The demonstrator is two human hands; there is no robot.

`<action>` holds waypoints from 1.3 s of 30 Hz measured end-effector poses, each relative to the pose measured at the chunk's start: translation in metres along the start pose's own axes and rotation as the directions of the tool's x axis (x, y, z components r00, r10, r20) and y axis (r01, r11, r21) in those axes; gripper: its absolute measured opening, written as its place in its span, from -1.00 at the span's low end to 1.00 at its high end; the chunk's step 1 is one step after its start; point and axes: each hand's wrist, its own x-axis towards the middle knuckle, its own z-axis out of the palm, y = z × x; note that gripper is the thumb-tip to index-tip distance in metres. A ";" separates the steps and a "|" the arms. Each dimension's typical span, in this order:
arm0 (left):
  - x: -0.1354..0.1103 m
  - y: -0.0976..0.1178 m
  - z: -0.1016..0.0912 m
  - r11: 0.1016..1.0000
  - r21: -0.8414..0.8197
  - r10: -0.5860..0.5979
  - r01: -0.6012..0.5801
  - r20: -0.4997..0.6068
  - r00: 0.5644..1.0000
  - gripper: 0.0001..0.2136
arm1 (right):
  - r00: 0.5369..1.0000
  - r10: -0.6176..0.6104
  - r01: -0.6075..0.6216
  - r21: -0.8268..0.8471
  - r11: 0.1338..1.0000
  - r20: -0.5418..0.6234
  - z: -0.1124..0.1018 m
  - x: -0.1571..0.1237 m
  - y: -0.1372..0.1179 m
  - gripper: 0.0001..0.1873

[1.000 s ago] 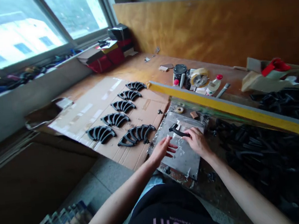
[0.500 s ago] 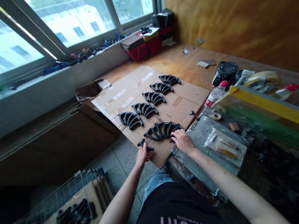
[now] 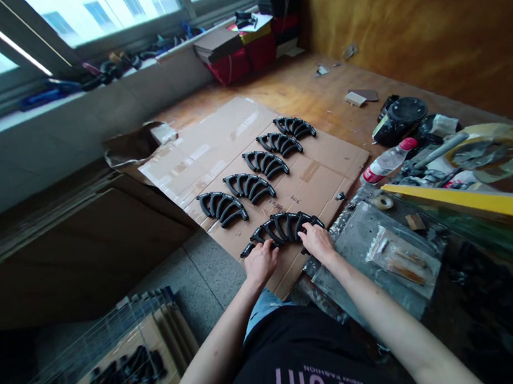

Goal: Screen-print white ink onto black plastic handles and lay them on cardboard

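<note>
Black T-ended curved pieces, perhaps handles, lie on a flattened cardboard sheet [image 3: 213, 129]. The nearest fan-shaped row of black curved pieces [image 3: 283, 229] spreads between my two hands. At its left end, my left hand [image 3: 261, 263] is closed on one black curved piece [image 3: 247, 250], its fingers hiding much of it. My right hand [image 3: 317, 242] is closed at the row's right end, pinching a black curved piece that its fingers mostly cover. Beyond the hands lie several more fans, among them a left fan [image 3: 223, 208] and a far fan [image 3: 294, 127].
To the right, a grey board [image 3: 350, 255] carries a tape roll [image 3: 382, 202] and a plastic bag [image 3: 404, 262]. A red-capped bottle [image 3: 388, 161] lies behind it. More black pieces [image 3: 121, 383] rest on a rack at lower left. Red boxes [image 3: 229, 66] stand by the window.
My left hand has moved right and slightly up, bringing its piece against the near row's left end. My right hand stays at the right end. The view has tilted down slightly.
</note>
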 end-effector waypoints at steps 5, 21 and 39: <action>0.021 -0.003 0.005 0.999 -0.023 -0.029 0.029 0.009 1.000 -0.60 | 1.000 -0.014 0.011 0.098 0.995 0.027 0.008 0.012 0.004 -0.70; 0.041 0.007 0.003 0.978 0.017 0.206 -0.207 -0.217 0.954 -0.63 | 0.983 0.164 -0.172 0.107 0.979 0.080 -0.002 0.043 -0.009 -0.56; 0.080 0.033 0.004 0.970 0.110 0.226 -0.216 -0.097 0.969 -0.66 | 0.985 0.109 -0.128 0.135 0.983 0.135 0.004 0.037 -0.002 -0.64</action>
